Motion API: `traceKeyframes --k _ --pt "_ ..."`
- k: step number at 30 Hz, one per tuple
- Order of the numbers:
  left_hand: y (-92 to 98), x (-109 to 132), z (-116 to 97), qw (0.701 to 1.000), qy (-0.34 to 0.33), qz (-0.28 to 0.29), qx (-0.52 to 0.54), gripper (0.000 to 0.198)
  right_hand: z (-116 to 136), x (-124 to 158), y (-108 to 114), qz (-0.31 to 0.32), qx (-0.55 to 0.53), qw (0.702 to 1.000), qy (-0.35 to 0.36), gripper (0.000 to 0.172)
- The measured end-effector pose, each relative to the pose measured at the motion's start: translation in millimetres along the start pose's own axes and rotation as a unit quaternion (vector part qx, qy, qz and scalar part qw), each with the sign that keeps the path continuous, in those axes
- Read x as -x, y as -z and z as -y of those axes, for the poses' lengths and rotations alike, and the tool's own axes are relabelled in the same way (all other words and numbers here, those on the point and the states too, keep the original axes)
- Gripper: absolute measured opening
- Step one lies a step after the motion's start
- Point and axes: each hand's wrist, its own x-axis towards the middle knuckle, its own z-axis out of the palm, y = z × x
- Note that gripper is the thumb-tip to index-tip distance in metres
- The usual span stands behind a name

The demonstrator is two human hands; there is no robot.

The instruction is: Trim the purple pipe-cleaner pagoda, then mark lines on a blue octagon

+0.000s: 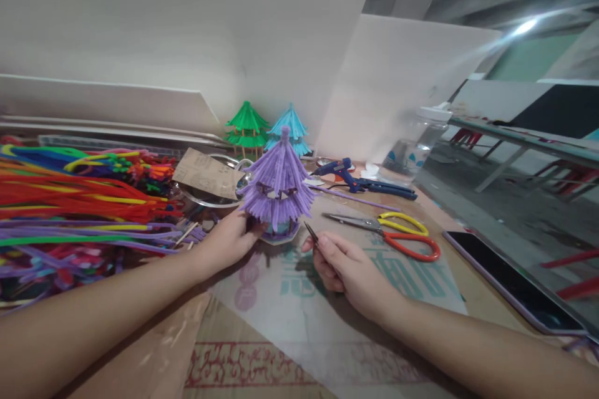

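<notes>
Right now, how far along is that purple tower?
Green pagoda and blue pagoda stand finished behind. The purple pagoda has two fringed roofs and a base; the left hand steadies it while the right hand holds a pointed tool beside it. Probably only trimming remains; a loose purple pipe cleaner lies nearby.

Purple pipe-cleaner pagoda (277, 190) — upright, two fringed tiers under a pointed tip, on a flat pale base; stands left of the red-and-yellow scissors (397, 234). Thin dark pointed tool (311, 232) — tilted, tip up-left, just left of those scissors.
</notes>
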Motion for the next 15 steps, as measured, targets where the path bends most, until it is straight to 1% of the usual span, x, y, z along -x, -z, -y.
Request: traceKeyframes --k 3,6,8,12,15 --pt "-0.5 -1.7 0.4 1.0 -0.011 0.006 0.014 0.038 1.2 1.3 0.1 0.017 -0.001 1.0 0.001 0.055" --pt "-1.0 -3.1 -0.2 1.0 -0.021 -0.009 0.021 0.043 2.5 2.5 -0.5 0.031 0.007 0.999 0.006 0.052" --pt "-0.8 -3.4 -1.1 0.999 -0.025 -0.013 0.018 0.041 2.9 2.6 -1.1 0.031 0.011 0.999 0.007 0.052" --pt "1.1 -3.7 -4.2 1.0 -0.02 -0.001 0.005 0.033 2.7 2.1 -2.2 0.025 0.009 1.0 0.01 0.055" --pt "1.9 -4.0 -6.1 0.999 -0.027 -0.008 0.016 0.034 2.7 2.5 -2.2 0.03 0.006 1.0 0.007 0.059"
